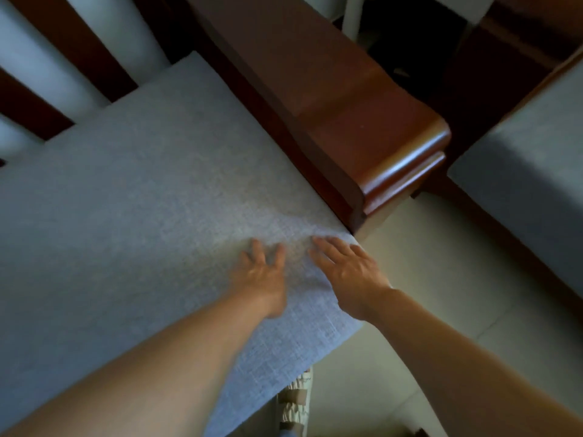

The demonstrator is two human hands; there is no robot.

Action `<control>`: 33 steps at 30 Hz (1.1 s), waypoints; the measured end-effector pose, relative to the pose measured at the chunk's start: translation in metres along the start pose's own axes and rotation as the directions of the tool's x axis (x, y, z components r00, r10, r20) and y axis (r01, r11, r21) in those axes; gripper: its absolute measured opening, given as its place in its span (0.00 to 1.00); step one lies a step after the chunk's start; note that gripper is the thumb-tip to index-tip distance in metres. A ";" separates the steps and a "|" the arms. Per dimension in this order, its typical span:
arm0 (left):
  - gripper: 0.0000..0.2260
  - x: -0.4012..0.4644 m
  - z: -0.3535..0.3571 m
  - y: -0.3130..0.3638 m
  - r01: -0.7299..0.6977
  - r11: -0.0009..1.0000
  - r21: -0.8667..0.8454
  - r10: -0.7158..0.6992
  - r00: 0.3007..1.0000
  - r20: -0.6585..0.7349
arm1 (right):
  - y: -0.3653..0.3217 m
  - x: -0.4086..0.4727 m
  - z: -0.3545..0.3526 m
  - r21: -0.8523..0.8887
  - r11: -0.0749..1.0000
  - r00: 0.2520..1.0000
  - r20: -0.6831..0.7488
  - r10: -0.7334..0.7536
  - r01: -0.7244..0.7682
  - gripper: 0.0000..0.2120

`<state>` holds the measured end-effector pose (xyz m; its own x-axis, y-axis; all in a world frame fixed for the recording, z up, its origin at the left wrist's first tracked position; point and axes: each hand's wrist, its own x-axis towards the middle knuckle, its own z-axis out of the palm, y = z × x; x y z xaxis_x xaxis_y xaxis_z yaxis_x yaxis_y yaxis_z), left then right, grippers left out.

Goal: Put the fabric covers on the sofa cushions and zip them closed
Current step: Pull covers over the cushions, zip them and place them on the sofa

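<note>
A large sofa cushion (142, 190) in a grey-blue woven fabric cover lies on the wooden sofa seat and fills the left and middle of the view. My left hand (263, 272) presses flat on its top near the front right corner, fingers spread. My right hand (347, 272) lies flat beside it at the cushion's right edge, fingers straight and pointing toward the armrest. No zipper shows from this side. A second grey-blue cushion (530, 171) sits at the far right.
A dark red wooden armrest (362, 121) runs along the cushion's right side. Wooden back slats (94, 42) stand at the top left before a pale wall. Pale floor tiles (426, 247) lie to the right; a foot in a slipper (295, 402) shows below.
</note>
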<state>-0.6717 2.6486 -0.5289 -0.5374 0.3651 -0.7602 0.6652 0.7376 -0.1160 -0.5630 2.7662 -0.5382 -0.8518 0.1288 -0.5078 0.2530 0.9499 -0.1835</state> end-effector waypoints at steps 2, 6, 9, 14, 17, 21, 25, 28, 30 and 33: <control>0.44 0.002 0.002 -0.004 -0.012 0.999 0.038 0.012 1.000 0.012 | 0.004 0.005 -0.002 -0.019 1.000 0.999 0.046 -0.019 0.020 0.41; 0.47 0.002 -0.001 0.004 -0.003 0.997 0.076 -0.001 0.999 0.045 | 0.008 0.008 -0.008 -0.078 0.993 0.993 0.090 -0.077 0.084 0.39; 0.47 0.003 -0.005 0.009 0.003 0.999 0.047 -0.007 0.997 0.079 | 0.006 0.017 -0.016 -0.156 0.974 0.977 0.159 -0.139 0.164 0.39; 0.42 0.001 0.002 0.002 0.039 0.984 -0.172 -0.034 0.999 0.033 | 0.003 0.032 -0.016 -0.213 0.943 0.951 0.228 -0.208 0.257 0.45; 0.40 -0.004 0.017 0.009 0.107 0.949 -0.298 -0.127 0.991 -0.051 | 0.014 0.038 -0.016 -0.208 0.922 0.932 0.234 -0.276 0.326 0.43; 0.38 -0.010 0.030 0.041 0.233 0.861 -0.451 -0.297 0.952 -0.077 | 0.030 0.045 -0.011 -0.211 0.888 0.905 0.221 -0.365 0.409 0.46; 0.39 -0.020 0.052 0.077 0.295 0.792 -0.535 -0.395 0.915 -0.080 | 0.040 0.044 -0.006 -0.191 0.853 0.867 0.225 -0.444 0.486 0.46; 0.38 -0.029 0.067 0.094 0.316 0.766 -0.560 -0.437 0.895 -0.092 | 0.045 0.040 -0.001 -0.189 0.825 0.844 0.182 -0.504 0.533 0.43; 0.37 -0.032 0.072 0.101 0.324 0.748 -0.580 -0.459 0.883 -0.098 | 0.051 0.035 0.007 -0.185 0.802 0.823 0.141 -0.550 0.568 0.38; 0.35 -0.033 0.083 0.112 0.332 0.727 -0.601 -0.497 0.858 -0.127 | 0.062 0.022 0.028 -0.159 0.793 0.804 0.011 -0.594 0.588 0.34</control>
<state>-0.5368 2.6721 -0.5696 -0.8576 0.0187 -0.5140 -0.0064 0.9989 0.0470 -0.5536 2.8202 -0.5846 -0.8303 -0.4638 -0.3090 -0.3732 0.8745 -0.3099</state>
